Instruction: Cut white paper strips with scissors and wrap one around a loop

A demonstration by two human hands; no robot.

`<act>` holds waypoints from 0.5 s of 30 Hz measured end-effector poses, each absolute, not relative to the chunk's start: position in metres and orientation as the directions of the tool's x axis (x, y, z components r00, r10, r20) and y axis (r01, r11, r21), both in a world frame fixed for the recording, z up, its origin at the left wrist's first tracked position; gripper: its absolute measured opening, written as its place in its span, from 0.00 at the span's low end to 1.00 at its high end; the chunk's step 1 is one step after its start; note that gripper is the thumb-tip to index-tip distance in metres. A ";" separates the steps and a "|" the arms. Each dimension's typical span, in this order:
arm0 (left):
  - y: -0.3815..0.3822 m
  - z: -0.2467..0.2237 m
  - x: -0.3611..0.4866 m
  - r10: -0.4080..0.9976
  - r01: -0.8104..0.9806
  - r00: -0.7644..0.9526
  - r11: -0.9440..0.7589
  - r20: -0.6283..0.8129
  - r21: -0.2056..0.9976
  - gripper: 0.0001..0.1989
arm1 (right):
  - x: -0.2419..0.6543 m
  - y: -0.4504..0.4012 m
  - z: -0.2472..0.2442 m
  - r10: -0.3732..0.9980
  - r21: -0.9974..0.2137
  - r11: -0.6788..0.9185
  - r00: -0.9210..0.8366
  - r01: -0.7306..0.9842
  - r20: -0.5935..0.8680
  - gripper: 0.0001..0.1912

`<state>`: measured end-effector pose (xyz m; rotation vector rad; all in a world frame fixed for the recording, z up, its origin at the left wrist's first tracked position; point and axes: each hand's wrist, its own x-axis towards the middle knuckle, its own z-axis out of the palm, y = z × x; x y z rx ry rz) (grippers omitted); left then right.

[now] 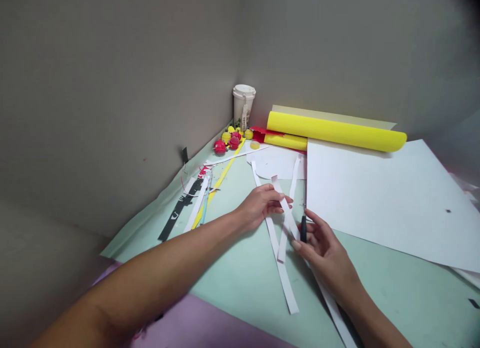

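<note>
A long white paper strip [287,210] slants between my two hands above the green table cover. Near its upper end, my left hand [262,205] is closed on it with fingers and thumb. My right hand [324,245] is closed around a small cutting tool with a black handle [303,229], its thin blade pointing away, and the thumb touches the white strip. The strip seems to run on under the right hand toward the bottom edge. Beneath lie more white strips [285,283], two of them crossing.
A large white sheet [378,198] covers the right side, with yellow rolls [333,130] behind it. A white cup [243,103] stands in the corner beside red and yellow paper balls [220,147]. Black scraps [174,215] and a yellow strip [221,178] lie at the left.
</note>
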<state>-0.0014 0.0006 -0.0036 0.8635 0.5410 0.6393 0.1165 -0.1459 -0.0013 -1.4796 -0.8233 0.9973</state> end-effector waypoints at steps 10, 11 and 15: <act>0.003 0.000 -0.002 0.716 -0.316 0.656 0.547 -0.237 0.775 0.03 | 0.120 -0.145 0.002 0.877 -0.979 -0.204 0.441 -0.014 -0.190 0.37; 0.003 0.001 -0.002 0.721 -0.323 0.651 0.548 -0.239 0.772 0.03 | 0.120 -0.145 0.003 0.877 -0.977 -0.210 0.440 -0.014 -0.195 0.37; 0.006 0.002 -0.004 0.734 -0.338 0.632 0.550 -0.249 0.763 0.05 | 0.120 -0.145 0.003 0.875 -0.976 -0.214 0.437 -0.039 -0.209 0.37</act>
